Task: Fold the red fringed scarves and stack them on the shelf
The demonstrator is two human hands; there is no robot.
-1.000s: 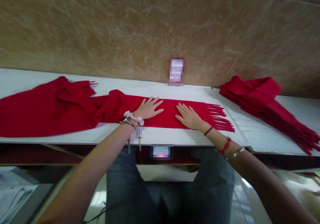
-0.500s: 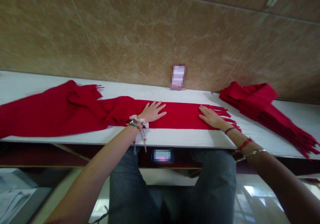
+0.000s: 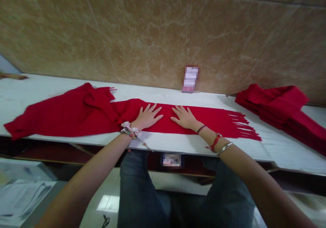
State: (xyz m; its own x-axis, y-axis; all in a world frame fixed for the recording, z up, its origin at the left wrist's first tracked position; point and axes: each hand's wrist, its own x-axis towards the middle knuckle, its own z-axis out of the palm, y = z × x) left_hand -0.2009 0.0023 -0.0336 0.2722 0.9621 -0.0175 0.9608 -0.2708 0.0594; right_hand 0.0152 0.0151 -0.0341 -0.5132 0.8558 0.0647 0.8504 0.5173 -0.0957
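Observation:
A long red scarf [image 3: 214, 117] lies across the white table [image 3: 163, 143], flat and smooth at its right part, with a fringed end on the right. Its left part is bunched and rumpled. My left hand [image 3: 147, 116] rests palm down on the scarf near the bunched part, fingers spread. Palm down too, my right hand [image 3: 185, 117] lies on the flat middle stretch, fingers apart, a short way right of my left hand. Neither hand grips the cloth.
Another folded red scarf [image 3: 277, 106] lies at the right. A phone-like blurred object [image 3: 190, 79] leans against the brown marbled wall [image 3: 152, 34] behind the table. Below left are papers [image 3: 22, 197] in a grey container. A second blurred object [image 3: 171, 160] is below the table's front edge.
My right hand has slid left along the scarf from near its fringe toward my left hand. The view has shifted a little, showing more of the table's left end.

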